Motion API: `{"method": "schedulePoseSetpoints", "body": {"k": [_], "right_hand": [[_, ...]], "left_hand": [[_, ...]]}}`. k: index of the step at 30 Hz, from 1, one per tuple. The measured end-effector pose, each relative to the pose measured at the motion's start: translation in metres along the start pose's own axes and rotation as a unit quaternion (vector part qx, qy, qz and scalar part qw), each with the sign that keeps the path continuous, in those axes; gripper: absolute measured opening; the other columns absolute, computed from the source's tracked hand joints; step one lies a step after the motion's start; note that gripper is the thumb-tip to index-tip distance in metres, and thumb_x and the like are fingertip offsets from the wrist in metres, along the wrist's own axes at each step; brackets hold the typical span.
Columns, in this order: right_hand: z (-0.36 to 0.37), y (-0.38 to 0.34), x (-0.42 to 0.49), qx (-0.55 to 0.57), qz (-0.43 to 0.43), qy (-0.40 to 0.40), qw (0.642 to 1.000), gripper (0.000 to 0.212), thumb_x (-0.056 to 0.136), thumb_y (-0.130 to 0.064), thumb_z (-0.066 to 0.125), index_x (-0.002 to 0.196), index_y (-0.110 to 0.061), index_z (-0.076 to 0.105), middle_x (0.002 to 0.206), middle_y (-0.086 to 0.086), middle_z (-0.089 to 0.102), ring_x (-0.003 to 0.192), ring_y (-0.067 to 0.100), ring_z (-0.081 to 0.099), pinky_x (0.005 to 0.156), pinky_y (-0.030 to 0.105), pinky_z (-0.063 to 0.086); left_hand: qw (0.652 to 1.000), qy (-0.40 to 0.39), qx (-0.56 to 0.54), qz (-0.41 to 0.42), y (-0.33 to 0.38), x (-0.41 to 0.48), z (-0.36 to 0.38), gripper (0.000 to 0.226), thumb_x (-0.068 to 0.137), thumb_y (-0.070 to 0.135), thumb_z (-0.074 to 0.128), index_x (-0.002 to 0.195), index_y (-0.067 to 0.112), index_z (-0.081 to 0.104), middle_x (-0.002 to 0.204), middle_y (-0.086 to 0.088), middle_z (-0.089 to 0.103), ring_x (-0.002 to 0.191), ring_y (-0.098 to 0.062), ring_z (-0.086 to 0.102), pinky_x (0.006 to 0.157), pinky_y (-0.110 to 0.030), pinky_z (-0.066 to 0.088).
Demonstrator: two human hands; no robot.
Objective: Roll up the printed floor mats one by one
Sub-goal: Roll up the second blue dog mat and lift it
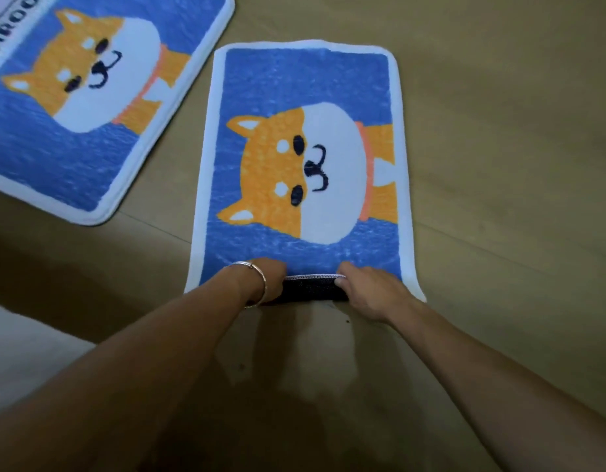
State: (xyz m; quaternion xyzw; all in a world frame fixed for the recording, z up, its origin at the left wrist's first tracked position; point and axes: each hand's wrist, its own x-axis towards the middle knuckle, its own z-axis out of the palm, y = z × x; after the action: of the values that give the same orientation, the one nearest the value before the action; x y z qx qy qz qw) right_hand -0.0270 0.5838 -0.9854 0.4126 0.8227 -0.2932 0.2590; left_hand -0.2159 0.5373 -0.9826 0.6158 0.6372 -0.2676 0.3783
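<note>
A blue floor mat [305, 83] with a white border and an orange-and-white dog print lies flat on the wooden floor in front of me. Its near edge is folded over, showing the dark underside [313, 290] and a stitched white hem. My left hand [264, 275], with a bangle on the wrist, grips the left part of that folded edge. My right hand [366, 287] grips the right part, fingers curled over the fold.
A second mat [87, 158] with the same dog print lies flat to the upper left, with printed letters at its far corner. The wooden floor [499, 131] extends to the right. A pale fabric surface [19, 349] shows at the lower left.
</note>
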Motion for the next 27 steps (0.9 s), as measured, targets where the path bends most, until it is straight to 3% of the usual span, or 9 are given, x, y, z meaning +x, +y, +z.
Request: {"method": "schedulePoseSetpoints", "body": {"k": [3,7,12,14,16,18,20,24,27], "right_hand": [[0.005,-0.001,0.001,-0.018,-0.009,0.007,1.000,0.019,0.103,-0.032,0.034,0.114,-0.016,0.038,0.106,0.010,0.061,0.090,0.031,0.055,0.073,0.040,0.040],[0.012,0.003,0.003,-0.119,-0.099,0.130,0.979,0.024,0.102,-0.035,0.038,0.114,-0.017,0.045,0.107,0.004,0.052,0.091,0.028,0.056,0.072,0.036,0.030],[0.018,0.007,0.008,-0.204,-0.139,0.118,0.962,0.040,0.073,-0.054,0.071,0.085,-0.017,0.066,0.085,0.001,0.056,0.076,0.022,0.053,0.068,0.035,0.041],[0.020,0.002,0.008,-0.210,-0.129,0.114,0.962,0.033,0.081,-0.050,0.065,0.086,-0.018,0.069,0.085,-0.001,0.057,0.080,0.022,0.053,0.072,0.035,0.041],[0.021,-0.004,0.010,-0.176,-0.112,0.119,0.971,0.033,0.096,-0.044,0.047,0.103,-0.016,0.064,0.102,0.001,0.057,0.099,0.023,0.051,0.085,0.036,0.037],[0.022,-0.006,0.012,-0.146,-0.084,0.118,0.978,0.034,0.101,-0.040,0.035,0.114,-0.015,0.054,0.115,0.003,0.052,0.111,0.023,0.045,0.092,0.035,0.032],[0.023,-0.010,0.011,-0.133,-0.058,0.116,0.983,0.034,0.103,-0.037,0.032,0.116,-0.012,0.051,0.118,0.006,0.051,0.113,0.025,0.043,0.093,0.036,0.032],[0.032,-0.016,0.010,-0.116,-0.007,0.114,0.987,0.032,0.104,-0.034,0.025,0.116,-0.012,0.046,0.118,0.006,0.051,0.111,0.025,0.044,0.089,0.037,0.032],[0.035,-0.021,0.011,-0.109,0.020,0.125,0.986,0.029,0.101,-0.033,0.029,0.112,-0.012,0.045,0.114,0.007,0.052,0.106,0.027,0.047,0.086,0.040,0.034]], "left_hand": [[1.000,-0.009,0.004,0.010,0.006,-0.004,0.018,0.030,0.095,0.016,0.041,0.125,0.010,0.040,0.118,-0.017,0.057,0.105,-0.034,0.055,0.081,-0.038,0.043],[0.998,0.057,0.008,0.013,0.003,-0.002,0.030,0.034,0.094,0.015,0.042,0.126,0.015,0.033,0.104,-0.014,0.062,0.091,-0.034,0.060,0.072,-0.038,0.044],[0.993,0.118,0.019,0.009,0.000,0.002,0.034,0.035,0.093,0.016,0.043,0.126,0.022,0.031,0.110,-0.007,0.061,0.095,-0.030,0.061,0.074,-0.037,0.043],[0.980,0.173,0.096,0.030,0.002,0.002,0.033,0.030,0.097,0.021,0.037,0.127,0.020,0.036,0.121,-0.004,0.052,0.109,-0.026,0.051,0.087,-0.037,0.038],[0.961,0.212,0.167,0.056,0.003,0.000,0.031,0.035,0.102,0.037,0.027,0.124,0.016,0.044,0.126,-0.005,0.044,0.114,-0.025,0.041,0.095,-0.037,0.031],[0.955,0.206,0.204,0.067,0.006,-0.001,0.030,0.055,0.099,0.054,0.023,0.121,0.012,0.049,0.125,-0.007,0.042,0.115,-0.025,0.038,0.099,-0.040,0.027],[0.957,0.180,0.223,0.051,0.014,-0.001,0.031,0.057,0.097,0.056,0.028,0.122,0.010,0.050,0.125,-0.009,0.042,0.115,-0.028,0.038,0.100,-0.043,0.026],[0.979,0.164,0.117,-0.028,0.024,0.003,0.038,0.041,0.101,0.044,0.030,0.120,0.012,0.046,0.123,-0.008,0.049,0.115,-0.030,0.044,0.094,-0.043,0.033],[0.982,0.172,0.072,-0.040,0.021,0.005,0.041,0.039,0.101,0.045,0.026,0.116,0.013,0.042,0.119,-0.008,0.053,0.111,-0.030,0.050,0.083,-0.039,0.039]]}}
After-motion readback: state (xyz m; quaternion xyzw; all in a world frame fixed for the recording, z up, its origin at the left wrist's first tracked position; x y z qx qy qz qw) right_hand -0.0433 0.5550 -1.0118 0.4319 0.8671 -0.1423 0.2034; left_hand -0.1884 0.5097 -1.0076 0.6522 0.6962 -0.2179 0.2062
